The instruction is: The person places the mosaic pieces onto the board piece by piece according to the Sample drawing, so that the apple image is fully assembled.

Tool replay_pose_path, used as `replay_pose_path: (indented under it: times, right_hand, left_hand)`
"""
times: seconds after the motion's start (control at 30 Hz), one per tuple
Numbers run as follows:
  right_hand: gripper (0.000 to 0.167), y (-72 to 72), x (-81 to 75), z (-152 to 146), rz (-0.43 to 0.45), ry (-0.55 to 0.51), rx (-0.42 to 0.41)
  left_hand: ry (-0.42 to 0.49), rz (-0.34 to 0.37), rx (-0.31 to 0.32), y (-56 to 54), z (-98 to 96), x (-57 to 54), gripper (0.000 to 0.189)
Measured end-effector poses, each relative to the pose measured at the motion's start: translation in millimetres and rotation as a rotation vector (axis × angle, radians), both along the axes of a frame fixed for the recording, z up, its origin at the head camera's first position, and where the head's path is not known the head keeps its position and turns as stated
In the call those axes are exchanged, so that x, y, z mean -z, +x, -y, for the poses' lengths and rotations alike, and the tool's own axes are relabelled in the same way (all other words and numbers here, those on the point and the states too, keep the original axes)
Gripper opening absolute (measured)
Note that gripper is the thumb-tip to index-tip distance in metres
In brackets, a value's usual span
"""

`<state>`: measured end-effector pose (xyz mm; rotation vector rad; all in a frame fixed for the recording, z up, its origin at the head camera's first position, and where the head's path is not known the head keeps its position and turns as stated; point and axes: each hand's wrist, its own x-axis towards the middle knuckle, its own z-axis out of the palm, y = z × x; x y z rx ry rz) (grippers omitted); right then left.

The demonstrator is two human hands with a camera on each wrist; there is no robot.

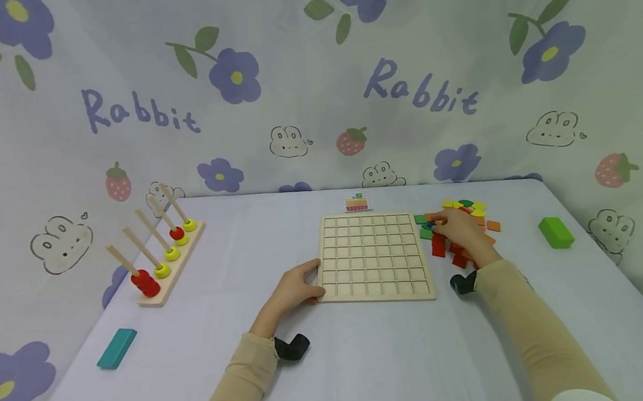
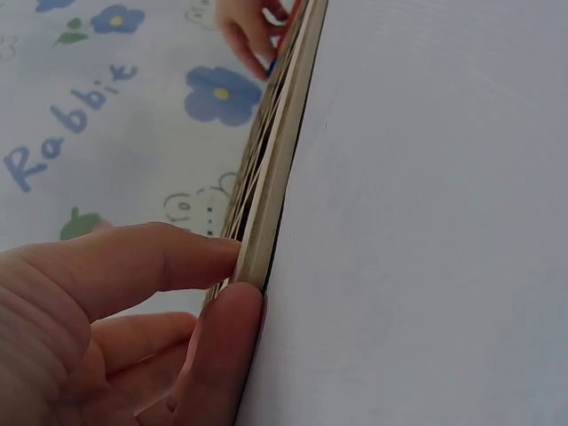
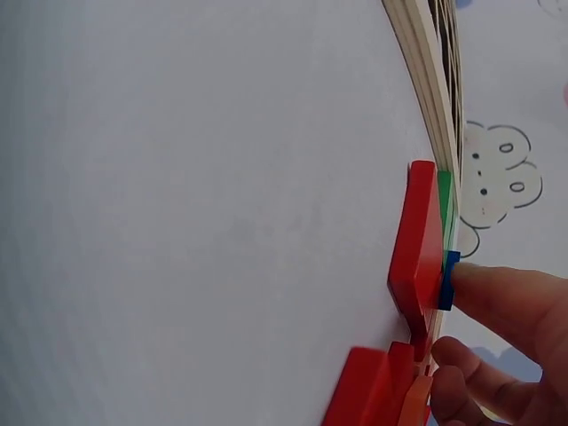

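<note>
A white-covered table (image 1: 386, 363) stands before a curtain (image 1: 299, 98) printed with flowers and rabbits. On its left, a peg stand (image 1: 176, 269) holds red and yellow rings (image 1: 162, 270). The left hand (image 1: 292, 286) grips the left edge of a gridded board (image 1: 371, 254). Beside the board's right edge, the right hand (image 1: 462, 228) touches a blue piece (image 3: 447, 282) among coloured tiles (image 1: 438, 245); I cannot tell whether it pinches it.
</note>
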<state>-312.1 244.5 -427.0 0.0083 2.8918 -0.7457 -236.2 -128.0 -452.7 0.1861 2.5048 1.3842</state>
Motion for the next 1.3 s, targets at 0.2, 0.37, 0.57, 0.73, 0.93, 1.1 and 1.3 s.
replay_pose_path:
  times: [0.2,0.37,0.57,0.73,0.93,1.1,1.3]
  right_hand:
    - [0.028,-3.0,4.4,1,-0.039,0.001,-0.01]
    - [0.018,-2.2,4.8,2,-0.061,-0.021,-0.038]
    - [0.025,-0.8,1.4,4,-0.037,-0.124,-0.023]
    - [0.033,-2.8,-9.8,19,0.054,-0.432,0.035]
    - [0.039,-14.3,-19.0,53,0.151,-0.792,0.073]
    - [0.042,-22.5,-18.6,79,0.186,-0.939,0.009]
    - [0.043,-29.5,-13.4,104,0.183,-0.795,-0.041]
  left_hand:
    - [0.0,-0.001,0.009,-0.1,1.3,0.3,0.071]
    - [-0.006,0.006,0.005,0.2,1.7,0.4,0.07]
    - [-0.006,0.009,0.008,0.4,3.5,0.9,0.07]
    - [-0.003,0.009,0.01,-0.1,4.8,1.1,0.07]
    - [0.0,0.013,0.007,-0.1,6.5,0.3,0.07]
    - [0.006,0.015,0.009,-0.6,6.5,1.3,0.07]
    - [0.012,0.014,0.02,-1.4,4.0,1.4,0.07]
